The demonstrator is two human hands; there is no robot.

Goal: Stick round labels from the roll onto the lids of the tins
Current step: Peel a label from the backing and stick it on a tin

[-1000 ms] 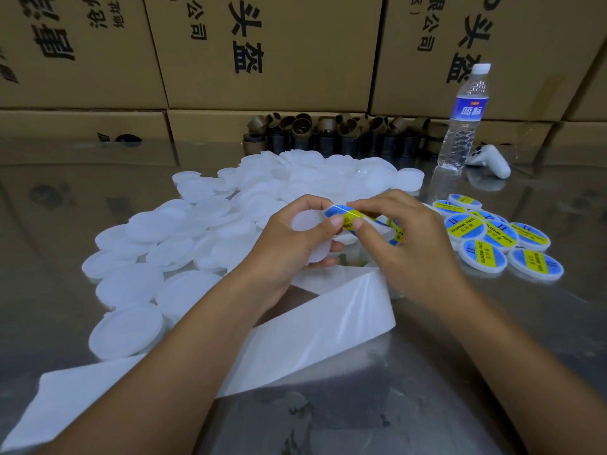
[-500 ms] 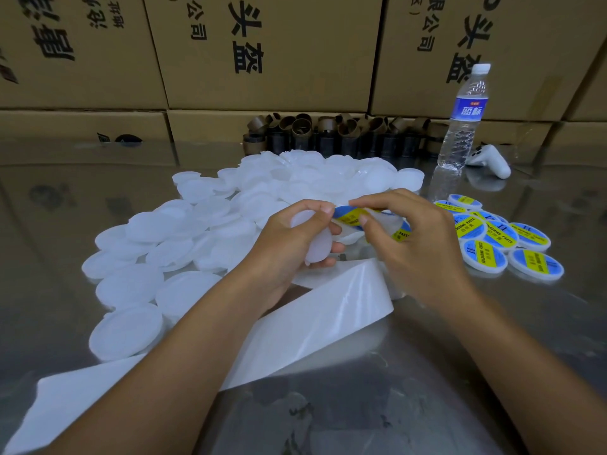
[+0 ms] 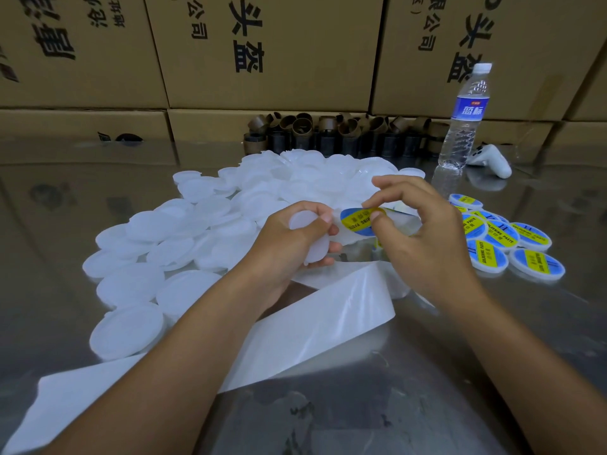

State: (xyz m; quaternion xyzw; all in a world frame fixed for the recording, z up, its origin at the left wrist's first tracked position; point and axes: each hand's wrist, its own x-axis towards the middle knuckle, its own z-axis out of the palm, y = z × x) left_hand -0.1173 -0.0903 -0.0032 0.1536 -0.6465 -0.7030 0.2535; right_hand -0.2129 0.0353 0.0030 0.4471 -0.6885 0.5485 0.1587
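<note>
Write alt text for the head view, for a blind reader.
A person's left hand grips a plain white lid while the right hand pinches a blue-and-yellow round label beside it. Unlabelled lids are heaped on the left, labelled lids lie on the right, and empty backing strip trails toward the camera.

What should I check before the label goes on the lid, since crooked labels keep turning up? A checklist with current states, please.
1. A blank lid is gripped in the left hand: ok.
2. The label is pinched between the right hand thumb and forefinger: ok.
3. The label is fully off the liner: cannot tell; its pinched end is hidden.
4. The label is lined up over the lid: not ok; it sits beside the lid, to its right.
5. The labelled lids lie apart from the pile of blanks: ok; they are at the right.
</note>
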